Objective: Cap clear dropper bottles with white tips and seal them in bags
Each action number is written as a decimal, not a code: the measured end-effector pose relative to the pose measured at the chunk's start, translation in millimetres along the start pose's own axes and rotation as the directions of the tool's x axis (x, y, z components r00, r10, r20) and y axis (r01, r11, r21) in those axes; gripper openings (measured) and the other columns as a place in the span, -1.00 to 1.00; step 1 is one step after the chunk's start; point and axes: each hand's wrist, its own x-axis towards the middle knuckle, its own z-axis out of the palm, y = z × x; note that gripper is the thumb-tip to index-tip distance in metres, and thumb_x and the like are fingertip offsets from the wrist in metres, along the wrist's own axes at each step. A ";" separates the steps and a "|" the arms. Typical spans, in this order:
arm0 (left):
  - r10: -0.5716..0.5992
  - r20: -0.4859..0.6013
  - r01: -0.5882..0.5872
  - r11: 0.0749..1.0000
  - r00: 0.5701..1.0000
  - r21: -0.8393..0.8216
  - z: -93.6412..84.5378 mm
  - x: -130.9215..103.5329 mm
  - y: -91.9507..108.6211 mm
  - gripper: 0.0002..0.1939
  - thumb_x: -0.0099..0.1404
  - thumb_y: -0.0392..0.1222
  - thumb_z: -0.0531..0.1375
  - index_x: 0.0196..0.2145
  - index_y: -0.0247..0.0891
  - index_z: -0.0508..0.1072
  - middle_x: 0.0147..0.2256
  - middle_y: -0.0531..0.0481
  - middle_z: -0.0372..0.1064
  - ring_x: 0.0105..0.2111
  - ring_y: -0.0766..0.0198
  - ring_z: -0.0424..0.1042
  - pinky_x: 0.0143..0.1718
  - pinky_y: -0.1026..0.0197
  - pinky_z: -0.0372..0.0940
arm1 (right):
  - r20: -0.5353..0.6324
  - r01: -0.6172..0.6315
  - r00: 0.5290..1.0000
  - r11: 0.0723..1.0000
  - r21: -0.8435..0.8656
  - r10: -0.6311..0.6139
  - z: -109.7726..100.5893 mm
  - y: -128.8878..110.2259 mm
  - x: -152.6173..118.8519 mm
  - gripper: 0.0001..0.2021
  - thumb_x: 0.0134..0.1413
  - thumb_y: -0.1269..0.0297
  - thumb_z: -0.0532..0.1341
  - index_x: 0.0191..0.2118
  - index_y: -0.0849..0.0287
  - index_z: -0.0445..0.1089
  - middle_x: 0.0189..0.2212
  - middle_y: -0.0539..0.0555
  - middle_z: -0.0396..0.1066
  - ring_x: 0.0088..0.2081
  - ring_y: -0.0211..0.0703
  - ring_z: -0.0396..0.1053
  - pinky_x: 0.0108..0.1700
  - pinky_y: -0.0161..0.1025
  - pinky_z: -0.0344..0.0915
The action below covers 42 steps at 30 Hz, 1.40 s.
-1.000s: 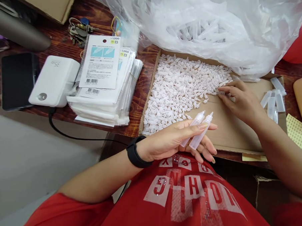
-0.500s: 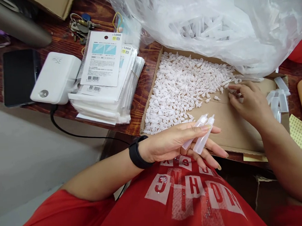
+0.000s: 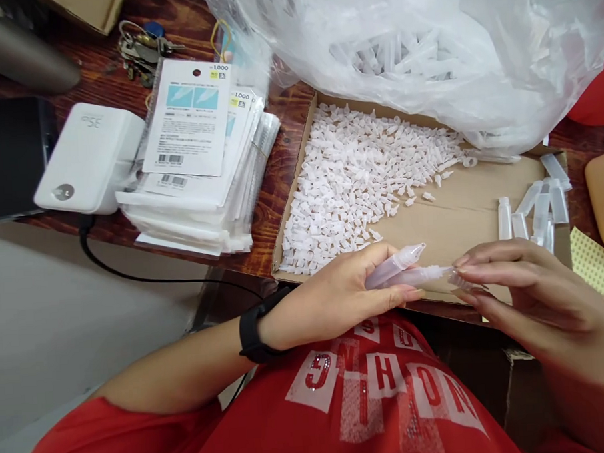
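My left hand is closed around two small translucent squeeze bottles with nozzles. The upper bottle has a clear pointed tip, and the lower bottle points its thin nozzle to the right. My right hand pinches a small clear plastic piece, which looks like a cap, right at the lower bottle's nozzle; whether they touch is hard to tell. Both hands are over the front edge of a shallow cardboard tray. A heap of small white nozzle tips covers the tray's left part.
Several loose empty bottles lie at the tray's right end. A large plastic bag of bottles overhangs the back. To the left are stacked printed packages, a white power bank with a cable, keys and a dark phone.
My right hand has come from the tray's back right down to the bottles, with a clear piece in its fingers. My left hand has turned and its fingers have closed around both bottles.
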 end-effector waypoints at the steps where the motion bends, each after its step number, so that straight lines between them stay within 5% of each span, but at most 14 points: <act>1: 0.002 -0.001 -0.002 1.000 1.000 0.005 0.1 0.3 -0.2 -0.57 0.39 0.26 0.34 -0.17 -0.19 0.50 -0.33 0.13 0.37 -0.33 0.30 0.32 -0.31 0.26 0.16 | -0.002 0.012 1.000 1.000 -0.016 -0.012 0.5 0.4 -2.1 -0.47 0.28 0.49 0.36 0.22 -0.26 0.51 -0.04 0.03 0.63 -0.05 0.01 0.60 -0.05 -0.01 0.59; 7: 0.023 0.024 -0.026 0.989 0.999 0.143 -0.5 -3.6 -0.6 -0.56 0.42 0.25 0.32 -0.09 -0.21 0.59 -0.27 0.07 0.53 -0.29 0.25 0.45 -0.29 0.23 0.19 | 0.016 0.049 0.999 0.998 0.035 -0.049 5.3 5.5 -10.2 -0.33 0.26 0.61 0.33 0.33 -0.26 0.42 0.04 -0.04 0.65 0.03 -0.07 0.62 0.04 -0.09 0.62; 15: 0.190 0.033 -0.191 0.929 0.981 0.317 3.9 -5.4 -4.7 -0.58 0.51 0.19 0.25 0.01 -0.22 0.59 -0.16 -0.01 0.65 -0.20 0.20 0.57 -0.20 0.24 0.26 | 0.022 0.141 0.990 0.986 -0.085 -0.139 14.1 1.0 -23.8 -0.27 0.23 0.58 0.38 0.41 -0.17 0.34 0.11 0.04 0.64 0.01 0.01 0.67 0.00 -0.07 0.67; 22: 0.419 0.101 -0.426 0.833 0.903 0.354 10.0 -6.3 -15.7 -0.72 0.59 -0.12 0.19 0.12 -0.31 0.53 0.01 -0.10 0.66 -0.03 0.13 0.62 0.00 0.20 0.31 | -0.027 -0.017 1.000 0.988 -0.150 0.013 23.6 3.6 -20.4 -0.67 0.45 0.22 0.27 0.25 -0.10 0.42 -0.15 0.03 0.70 -0.23 -0.09 0.69 -0.28 -0.24 0.62; 26: 0.400 0.089 -0.404 0.843 0.912 0.355 8.6 -6.1 -15.8 -0.72 0.59 -0.10 0.21 0.10 -0.31 0.54 0.01 -0.08 0.66 -0.04 0.16 0.62 -0.01 0.22 0.31 | 0.071 0.094 0.994 0.981 -0.167 -0.083 18.6 8.0 -17.6 -0.68 0.38 0.26 0.34 0.19 -0.01 0.42 -0.14 0.08 0.67 -0.18 -0.07 0.66 -0.17 -0.18 0.58; 29: 0.388 0.125 -0.407 0.845 0.913 0.347 8.3 -4.4 -16.2 -0.74 0.58 -0.14 0.21 0.11 -0.27 0.54 0.04 -0.06 0.66 -0.01 0.15 0.62 0.02 0.22 0.30 | 0.126 0.193 0.979 0.941 -0.278 -0.163 15.3 6.9 -11.3 -0.93 0.46 0.28 0.23 -0.05 0.08 0.46 -0.34 0.05 0.61 -0.34 -0.13 0.58 -0.26 -0.19 0.48; 34: 0.306 0.124 -0.330 0.887 0.944 0.323 8.3 -3.2 -17.3 -0.71 0.59 0.01 0.19 0.06 -0.20 0.56 0.03 -0.03 0.66 -0.02 0.14 0.61 0.00 0.21 0.30 | 0.193 0.293 0.953 0.875 -0.384 -0.234 15.7 4.7 -1.0 -0.87 0.49 0.20 0.20 -0.03 0.13 0.40 -0.29 0.11 0.60 -0.29 -0.10 0.55 -0.23 -0.19 0.45; 37: 0.264 0.127 -0.291 0.909 0.956 0.300 7.8 -3.4 -15.1 -0.70 0.57 0.04 0.21 0.05 -0.19 0.57 0.00 -0.02 0.67 -0.05 0.15 0.62 -0.04 0.22 0.29 | 0.245 0.241 0.955 0.921 -0.307 -0.168 18.1 7.3 -0.1 -0.80 0.56 0.19 0.07 -0.16 0.09 0.35 -0.44 0.00 0.50 -0.44 -0.19 0.44 -0.37 -0.24 0.36; 42: 0.233 0.120 -0.260 0.906 0.965 0.333 4.8 -2.8 -13.3 -0.69 0.55 0.08 0.23 -0.01 -0.19 0.59 -0.10 -0.01 0.68 -0.15 0.17 0.62 -0.14 0.23 0.30 | 0.238 0.343 0.935 0.844 -0.413 -0.264 21.8 15.4 -4.3 -0.92 0.45 0.22 0.22 -0.08 0.07 0.39 -0.24 0.15 0.60 -0.24 -0.01 0.53 -0.22 -0.12 0.41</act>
